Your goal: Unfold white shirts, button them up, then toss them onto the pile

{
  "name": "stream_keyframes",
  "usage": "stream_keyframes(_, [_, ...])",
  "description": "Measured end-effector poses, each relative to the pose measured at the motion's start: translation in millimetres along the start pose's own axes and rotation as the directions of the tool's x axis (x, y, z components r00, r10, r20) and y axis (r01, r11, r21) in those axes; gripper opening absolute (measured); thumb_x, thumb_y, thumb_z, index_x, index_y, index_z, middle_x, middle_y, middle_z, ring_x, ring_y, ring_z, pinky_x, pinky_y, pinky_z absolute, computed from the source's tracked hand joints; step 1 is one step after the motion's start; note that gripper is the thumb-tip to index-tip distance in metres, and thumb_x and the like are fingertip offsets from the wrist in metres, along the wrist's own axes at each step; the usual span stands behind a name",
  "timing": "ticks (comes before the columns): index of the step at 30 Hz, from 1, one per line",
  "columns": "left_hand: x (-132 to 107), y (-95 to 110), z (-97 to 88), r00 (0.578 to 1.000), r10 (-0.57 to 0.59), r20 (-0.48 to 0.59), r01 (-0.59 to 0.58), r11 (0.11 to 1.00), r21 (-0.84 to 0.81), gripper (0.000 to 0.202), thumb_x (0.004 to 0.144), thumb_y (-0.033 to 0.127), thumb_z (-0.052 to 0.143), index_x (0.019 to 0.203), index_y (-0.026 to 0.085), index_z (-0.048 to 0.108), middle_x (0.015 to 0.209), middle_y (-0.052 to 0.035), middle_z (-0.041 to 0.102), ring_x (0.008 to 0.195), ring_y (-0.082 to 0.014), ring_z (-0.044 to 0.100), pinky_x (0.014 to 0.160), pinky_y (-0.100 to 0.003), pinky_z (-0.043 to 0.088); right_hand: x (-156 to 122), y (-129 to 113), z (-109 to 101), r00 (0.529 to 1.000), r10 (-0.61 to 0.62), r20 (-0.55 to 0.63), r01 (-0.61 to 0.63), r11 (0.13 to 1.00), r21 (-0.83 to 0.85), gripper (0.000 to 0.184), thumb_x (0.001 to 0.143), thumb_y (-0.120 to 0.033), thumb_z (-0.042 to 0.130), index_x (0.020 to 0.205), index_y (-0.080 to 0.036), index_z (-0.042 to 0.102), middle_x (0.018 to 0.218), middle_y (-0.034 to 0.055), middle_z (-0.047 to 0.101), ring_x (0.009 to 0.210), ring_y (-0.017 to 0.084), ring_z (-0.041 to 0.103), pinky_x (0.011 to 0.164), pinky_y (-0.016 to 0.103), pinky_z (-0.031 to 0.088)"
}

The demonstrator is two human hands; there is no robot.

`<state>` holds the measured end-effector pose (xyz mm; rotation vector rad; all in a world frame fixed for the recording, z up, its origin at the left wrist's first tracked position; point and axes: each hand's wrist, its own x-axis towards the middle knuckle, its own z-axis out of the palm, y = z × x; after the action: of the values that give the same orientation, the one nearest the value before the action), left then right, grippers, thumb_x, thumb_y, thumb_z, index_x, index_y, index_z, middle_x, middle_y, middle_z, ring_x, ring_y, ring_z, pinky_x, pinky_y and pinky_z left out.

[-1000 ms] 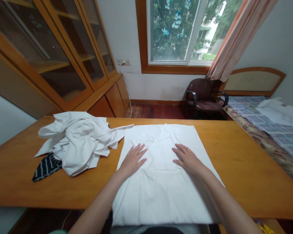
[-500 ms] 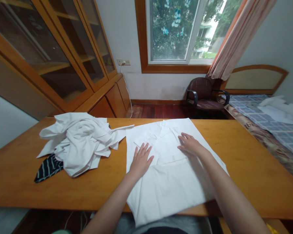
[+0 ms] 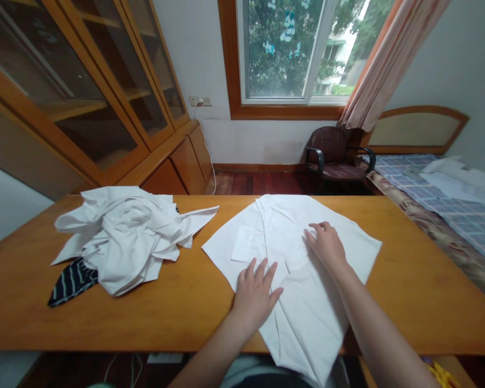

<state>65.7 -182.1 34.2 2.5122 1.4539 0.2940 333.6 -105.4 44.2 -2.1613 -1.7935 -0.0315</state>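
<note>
A white shirt [image 3: 291,253] lies flat on the wooden table [image 3: 408,291], turned at an angle so one corner hangs over the near edge. My left hand [image 3: 255,293] rests palm down on its near left part, fingers spread. My right hand [image 3: 327,243] lies flat on the shirt's middle right, fingers stretched toward the collar. Neither hand holds anything.
A crumpled heap of white clothes [image 3: 125,234] lies on the table's left, with a dark striped garment [image 3: 70,280] sticking out beneath. Beyond the table stand a glass-fronted wooden cabinet [image 3: 105,91], a dark armchair [image 3: 335,156] under the window and a bed [image 3: 448,199] at right.
Both hands have turned the shirt on the table: its near edge swung left and its far side right. My left hand slid nearer to me, my right hand farther away.
</note>
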Motion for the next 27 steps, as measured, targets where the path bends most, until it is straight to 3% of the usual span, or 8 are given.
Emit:
stream_keyframes(3, [10,-23,-22.0,1.0,-0.012,0.027,0.011,1.0,0.016,0.042,0.099,0.039,0.044,0.136,0.023,0.053,0.137,-0.0092,0.057,0.122,-0.0282,0.052,0.097,-0.045,0.047,-24,12,-11,0.995,0.022,0.094,-0.031,0.995,0.097,0.029,0.096,-0.036,0.048,0.109,-0.019,0.068,0.101,0.0082,0.063,0.086,0.021,0.063,0.076,0.031,0.046])
stream_keyframes(6, [25,-55,-34.8,1.0,-0.022,-0.02,0.024,0.997,0.075,0.033,0.098,0.03,0.047,0.126,0.019,0.062,0.136,-0.0093,0.058,0.126,-0.0286,0.048,0.102,-0.045,0.045,-48,27,-19,0.986,0.042,0.161,-0.056,0.995,0.084,0.027,0.095,-0.037,0.047,0.098,-0.019,0.067,0.096,0.0071,0.063,0.079,0.02,0.063,0.07,0.031,0.044])
stream_keyframes(9, [34,-84,-34.6,0.998,-0.005,-0.059,0.013,0.991,0.135,0.032,0.096,0.025,0.051,0.123,0.018,0.064,0.138,-0.0105,0.056,0.132,-0.03,0.043,0.112,-0.046,0.038,-66,44,-19,0.967,-0.008,0.254,-0.021,0.993,0.113,0.026,0.092,-0.037,0.049,0.079,-0.019,0.063,0.084,0.0063,0.062,0.073,0.019,0.061,0.07,0.031,0.043])
stream_keyframes(12, [33,-98,-28.6,0.998,0.021,-0.062,-0.011,0.987,0.162,0.032,0.094,0.023,0.053,0.124,0.018,0.063,0.134,-0.0108,0.057,0.126,-0.0284,0.049,0.109,-0.044,0.041,-73,60,-15,0.946,-0.075,0.316,0.012,0.98,0.197,0.03,0.092,-0.039,0.047,0.072,-0.02,0.06,0.08,0.0061,0.061,0.075,0.019,0.06,0.075,0.031,0.044])
stream_keyframes(15, [25,-99,-25.3,0.998,0.025,-0.062,-0.013,0.983,0.182,0.032,0.094,0.024,0.053,0.125,0.02,0.061,0.132,-0.0097,0.058,0.12,-0.027,0.051,0.102,-0.043,0.045,-71,71,-10,0.941,-0.078,0.33,0.011,0.98,0.2,0.029,0.09,-0.041,0.048,0.074,-0.02,0.061,0.082,0.0069,0.061,0.077,0.02,0.059,0.075,0.032,0.044])
stream_keyframes(20, [6,-83,-33.4,0.999,0.024,-0.022,-0.019,0.979,0.202,0.032,0.093,0.019,0.052,0.124,0.02,0.06,0.126,-0.0094,0.06,0.116,-0.0261,0.053,0.096,-0.04,0.047,-50,83,-9,0.933,-0.114,0.341,0.069,0.987,0.143,0.028,0.088,-0.041,0.052,0.076,-0.02,0.064,0.083,0.0078,0.063,0.079,0.022,0.058,0.077,0.034,0.043])
stream_keyframes(27, [-16,-50,-55.6,0.971,-0.001,0.239,-0.045,0.981,0.189,0.022,0.091,0.015,0.045,0.092,0.018,0.068,0.097,-0.0074,0.065,0.094,-0.0231,0.063,0.078,-0.034,0.051,-16,78,-15,0.958,-0.151,0.244,0.122,0.984,0.129,0.032,0.088,-0.047,0.055,0.083,-0.019,0.07,0.095,0.0114,0.066,0.093,0.026,0.059,0.087,0.037,0.045])
